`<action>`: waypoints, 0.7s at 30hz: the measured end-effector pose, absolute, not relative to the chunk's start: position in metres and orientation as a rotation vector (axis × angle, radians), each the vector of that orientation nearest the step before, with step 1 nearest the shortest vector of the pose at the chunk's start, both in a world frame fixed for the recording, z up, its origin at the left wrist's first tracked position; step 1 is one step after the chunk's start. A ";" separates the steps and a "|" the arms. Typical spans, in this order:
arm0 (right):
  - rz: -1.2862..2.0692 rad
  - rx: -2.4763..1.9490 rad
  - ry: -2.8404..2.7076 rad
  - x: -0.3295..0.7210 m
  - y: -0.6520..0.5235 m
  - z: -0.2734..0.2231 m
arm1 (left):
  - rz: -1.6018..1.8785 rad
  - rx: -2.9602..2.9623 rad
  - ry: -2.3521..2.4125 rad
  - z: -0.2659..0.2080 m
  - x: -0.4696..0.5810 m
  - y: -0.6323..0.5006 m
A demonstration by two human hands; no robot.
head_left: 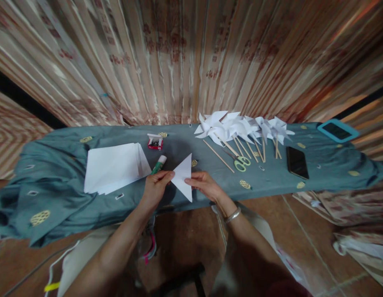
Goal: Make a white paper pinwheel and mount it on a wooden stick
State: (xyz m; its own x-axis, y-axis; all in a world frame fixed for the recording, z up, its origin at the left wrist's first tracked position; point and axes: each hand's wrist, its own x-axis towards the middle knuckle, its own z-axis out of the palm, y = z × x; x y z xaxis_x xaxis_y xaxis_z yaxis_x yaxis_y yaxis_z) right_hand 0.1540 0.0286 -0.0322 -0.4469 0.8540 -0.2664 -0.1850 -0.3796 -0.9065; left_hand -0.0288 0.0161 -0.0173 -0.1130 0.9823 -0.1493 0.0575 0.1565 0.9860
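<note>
Between my hands is a white sheet of paper folded into a triangle [183,176], held above the front of the cloth-covered table. My left hand [158,181] pinches its left corner between thumb and fingers. At the right edge, my right hand [205,183] grips the paper about midway along that side. Just behind my left hand lies a green glue stick [159,164] with a white cap, partly hidden by the hand. A stack of white paper [113,168] lies to the left, its sheets slightly fanned.
White paper pinwheels [214,126] on wooden sticks lie at the back right. Near them are a loose stick [218,156] and green-handled scissors [240,163]. A small red box [155,142] sits open behind the glue. Farther right are a black phone [297,162] and a blue-framed device [338,130].
</note>
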 end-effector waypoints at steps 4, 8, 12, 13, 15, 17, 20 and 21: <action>1.809 -1.023 -1.174 0.154 0.030 -0.032 | 1.137 1.151 1.418 -0.018 -0.032 0.017; 1.868 -1.032 -1.161 0.151 0.026 -0.029 | 1.133 1.222 1.427 -0.017 -0.028 0.018; 1.896 -1.053 -1.202 0.147 0.022 -0.027 | 1.123 1.246 1.419 -0.015 -0.025 0.020; 1.893 -1.050 -1.223 0.147 0.021 -0.027 | 1.129 1.234 1.420 -0.015 -0.027 0.021; 1.908 -1.031 -1.265 0.150 0.020 -0.026 | 1.166 1.195 1.437 -0.016 -0.034 0.024; 1.963 -1.015 -1.317 0.157 0.020 -0.024 | 1.243 1.124 1.477 -0.016 -0.044 0.029; 1.994 -1.029 -1.336 0.169 0.021 -0.021 | 1.373 0.990 1.506 -0.014 -0.056 0.034; 1.963 -1.040 -1.307 0.172 0.022 -0.020 | 1.386 0.967 1.489 -0.014 -0.057 0.035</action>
